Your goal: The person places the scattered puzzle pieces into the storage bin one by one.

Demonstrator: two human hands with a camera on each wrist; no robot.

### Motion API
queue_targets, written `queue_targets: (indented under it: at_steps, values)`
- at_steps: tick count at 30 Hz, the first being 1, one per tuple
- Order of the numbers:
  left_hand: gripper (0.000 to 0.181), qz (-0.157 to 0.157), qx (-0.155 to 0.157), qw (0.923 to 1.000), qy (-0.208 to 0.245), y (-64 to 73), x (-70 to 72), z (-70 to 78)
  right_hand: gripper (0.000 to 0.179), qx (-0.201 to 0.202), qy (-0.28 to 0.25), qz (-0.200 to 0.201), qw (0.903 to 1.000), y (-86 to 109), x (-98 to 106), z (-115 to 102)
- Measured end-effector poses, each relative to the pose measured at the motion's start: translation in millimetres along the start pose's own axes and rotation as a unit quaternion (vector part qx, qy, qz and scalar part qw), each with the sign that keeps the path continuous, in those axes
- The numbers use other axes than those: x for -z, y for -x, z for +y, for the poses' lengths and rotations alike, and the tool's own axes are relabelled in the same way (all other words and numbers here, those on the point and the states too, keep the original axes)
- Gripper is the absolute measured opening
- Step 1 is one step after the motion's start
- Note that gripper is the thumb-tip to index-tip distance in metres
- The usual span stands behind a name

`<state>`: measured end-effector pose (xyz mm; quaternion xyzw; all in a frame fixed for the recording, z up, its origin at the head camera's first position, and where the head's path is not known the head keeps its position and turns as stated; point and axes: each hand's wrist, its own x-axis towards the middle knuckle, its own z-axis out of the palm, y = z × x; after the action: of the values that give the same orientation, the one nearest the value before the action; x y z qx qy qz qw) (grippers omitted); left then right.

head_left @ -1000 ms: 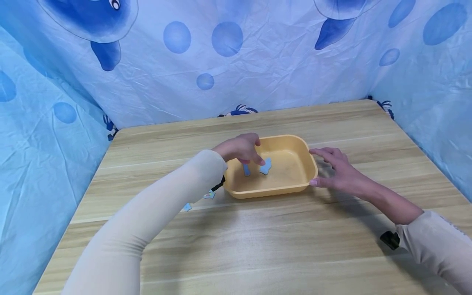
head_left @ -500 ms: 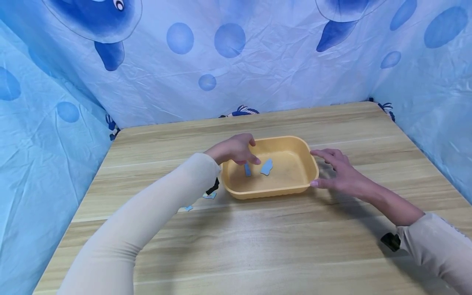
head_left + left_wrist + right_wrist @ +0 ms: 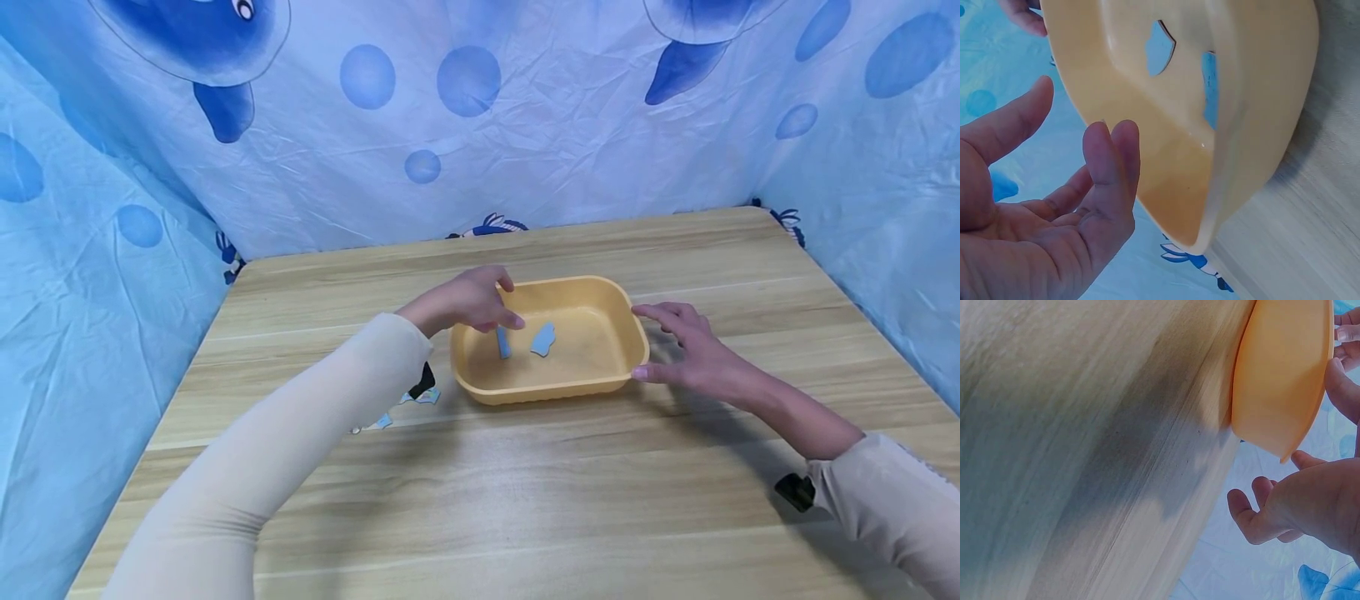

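A yellow-orange plastic basin (image 3: 585,367) stands on the table with two flat blue pieces in it. One is a wider, irregular piece (image 3: 543,340), the other a narrow piece (image 3: 503,342); they look like cut cardboard. Over the basin's left end hovers my left hand (image 3: 480,302), its thumb and fingers spread apart. The left wrist view shows nothing between these fingers. At the basin's right end, my right hand (image 3: 693,354) touches the rim with thumb and index finger, set wide apart. Its other fingers (image 3: 1246,515) hang loosely beside the basin.
Several small blue printed pieces (image 3: 427,396) lie on the wooden table (image 3: 570,500) left of the basin, partly hidden by the left sleeve (image 3: 300,450). A blue patterned curtain (image 3: 525,150) borders the table's back and sides.
My left hand has drawn back leftward over the basin, uncovering more of the blue pieces inside. My right hand keeps its place at the right rim.
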<state>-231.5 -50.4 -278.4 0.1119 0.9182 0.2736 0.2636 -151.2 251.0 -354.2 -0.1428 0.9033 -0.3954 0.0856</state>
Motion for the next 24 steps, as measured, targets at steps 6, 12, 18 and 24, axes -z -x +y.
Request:
queue_targets:
  at_steps: [6, 12, 18, 24]
  values:
    - [0.065, 0.01, -0.014, 0.9996, 0.024, 6.5, 2.5, -8.1, 0.088, -0.001, -0.001, 0.002, 1.0, -0.5, -1, 1]
    - [0.065, 0.016, -0.013, 0.9985, 0.051, 14.7, 5.9, -12.9, 0.087, -0.002, 0.0, 0.0, 1.0, -0.6, 0, 1]
    - [0.066, 0.027, -0.015, 0.9978, 0.059, 21.4, 7.6, -18.8, 0.087, -0.005, 0.002, 0.001, 1.0, -0.8, 0, 0]
    - [0.066, 0.037, -0.016, 0.9953, 0.089, 26.4, 8.2, -26.2, 0.087, -0.004, 0.002, 0.001, 1.0, -0.5, -1, 0]
